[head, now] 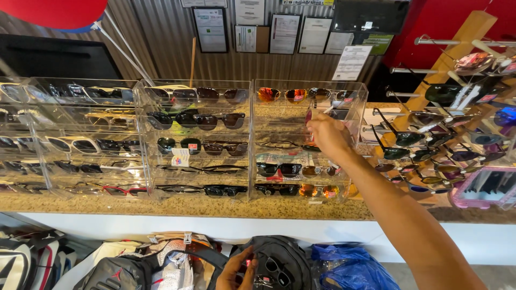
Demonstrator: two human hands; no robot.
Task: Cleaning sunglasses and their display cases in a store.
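My right hand reaches into the right-hand clear tiered display case and pinches a pair of sunglasses with reddish lenses above a middle tier. My left hand is low at the frame's bottom edge, closed on a small bunch of dark sunglasses over a black backpack. Rows of sunglasses fill the case's tiers, with orange mirrored pairs on top.
Two more clear cases of sunglasses stand to the left on the speckled stone counter. A wooden rack with hanging sunglasses stands right. Bags and a blue plastic bag lie below the counter. Papers hang on the corrugated wall.
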